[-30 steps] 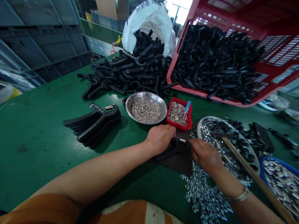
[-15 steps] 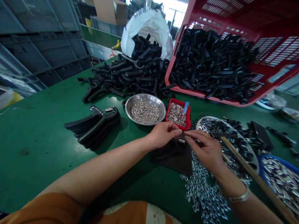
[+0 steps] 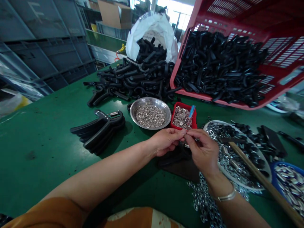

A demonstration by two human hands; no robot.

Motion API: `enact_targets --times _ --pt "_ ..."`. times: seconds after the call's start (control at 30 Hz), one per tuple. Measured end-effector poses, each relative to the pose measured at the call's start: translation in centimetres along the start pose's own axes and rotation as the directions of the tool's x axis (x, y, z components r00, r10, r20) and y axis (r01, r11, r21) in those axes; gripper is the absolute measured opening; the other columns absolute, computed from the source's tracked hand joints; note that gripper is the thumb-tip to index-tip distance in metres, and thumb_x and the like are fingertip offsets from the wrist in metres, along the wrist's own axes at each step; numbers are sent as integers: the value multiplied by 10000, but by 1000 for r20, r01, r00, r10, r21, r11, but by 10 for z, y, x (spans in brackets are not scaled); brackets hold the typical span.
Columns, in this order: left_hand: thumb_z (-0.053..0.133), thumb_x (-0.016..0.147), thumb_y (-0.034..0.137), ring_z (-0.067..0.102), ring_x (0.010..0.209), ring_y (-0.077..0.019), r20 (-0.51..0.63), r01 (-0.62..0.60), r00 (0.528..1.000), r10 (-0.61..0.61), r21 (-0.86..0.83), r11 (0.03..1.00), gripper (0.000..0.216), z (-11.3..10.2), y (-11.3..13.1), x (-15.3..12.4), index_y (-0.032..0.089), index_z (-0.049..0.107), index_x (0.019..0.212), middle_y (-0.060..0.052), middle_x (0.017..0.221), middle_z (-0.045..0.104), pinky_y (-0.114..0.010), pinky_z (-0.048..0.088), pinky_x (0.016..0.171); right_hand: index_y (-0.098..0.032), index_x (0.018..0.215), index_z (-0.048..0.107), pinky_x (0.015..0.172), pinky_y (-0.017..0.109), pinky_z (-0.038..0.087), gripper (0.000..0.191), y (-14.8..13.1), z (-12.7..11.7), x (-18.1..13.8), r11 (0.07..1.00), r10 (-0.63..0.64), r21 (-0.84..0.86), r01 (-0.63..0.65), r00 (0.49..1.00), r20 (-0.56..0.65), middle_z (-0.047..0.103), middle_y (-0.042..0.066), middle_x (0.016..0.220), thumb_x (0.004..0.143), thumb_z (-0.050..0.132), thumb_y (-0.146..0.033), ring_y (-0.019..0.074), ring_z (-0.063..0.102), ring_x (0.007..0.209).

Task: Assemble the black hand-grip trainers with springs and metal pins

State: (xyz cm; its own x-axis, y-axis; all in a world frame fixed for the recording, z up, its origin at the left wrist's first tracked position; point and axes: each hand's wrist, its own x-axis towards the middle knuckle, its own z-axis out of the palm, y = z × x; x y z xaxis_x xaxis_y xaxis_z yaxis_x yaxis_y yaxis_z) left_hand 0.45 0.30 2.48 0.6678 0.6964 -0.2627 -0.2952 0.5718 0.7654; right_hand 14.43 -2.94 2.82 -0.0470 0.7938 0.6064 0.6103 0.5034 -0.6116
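Note:
My left hand (image 3: 166,140) and my right hand (image 3: 201,150) meet fingertip to fingertip just in front of the small red tray (image 3: 176,109) of metal pins. Both pinch something tiny that I cannot make out. Below them a black hand-grip part (image 3: 174,155) lies on a dark mat (image 3: 184,167) on the green table (image 3: 47,158).
A steel bowl (image 3: 150,115) of small metal bits sits left of the red tray. Finished black grippers (image 3: 99,129) are stacked to the left. Black handles spill from a white sack (image 3: 152,28) and a tilted red crate (image 3: 237,57). Loose rings (image 3: 206,199), a white dish (image 3: 237,158), a wooden handle (image 3: 261,180) and a blue tub (image 3: 288,183) lie to the right.
Both hands lifted off the black part on the mat and came together in a pinch above it. The view has shifted slightly.

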Motion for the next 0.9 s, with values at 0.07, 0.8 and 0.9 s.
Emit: enact_targets --times 0.07,0.8,0.9 --pt "557 784 390 192 404 -13 -28 -36 999 36 -1 999 270 2 -1 0 144 497 690 69 590 430 -161 114 372 -199 820 589 702 311 469 59 -2 1 0 1000 10 -22 -10 999 -32 597 34 812 797 553 -240 152 570 768" --pt "526 799 299 602 819 -156 40 24 884 466 991 -132 139 -21 -8 -3 250 620 889 19 904 654 -257 441 663 -188 808 542 666 316 440 168 23 -21 -21 859 109 -489 150 880 462 593 65 779 857 396 -256 195 564 740" --pt "541 790 319 603 806 -157 38 26 881 472 991 -128 136 -21 -8 -2 256 621 880 25 888 655 -249 433 638 -183 822 546 680 322 443 160 22 -20 -23 860 122 -487 155 864 489 597 63 788 852 404 -248 196 564 747"
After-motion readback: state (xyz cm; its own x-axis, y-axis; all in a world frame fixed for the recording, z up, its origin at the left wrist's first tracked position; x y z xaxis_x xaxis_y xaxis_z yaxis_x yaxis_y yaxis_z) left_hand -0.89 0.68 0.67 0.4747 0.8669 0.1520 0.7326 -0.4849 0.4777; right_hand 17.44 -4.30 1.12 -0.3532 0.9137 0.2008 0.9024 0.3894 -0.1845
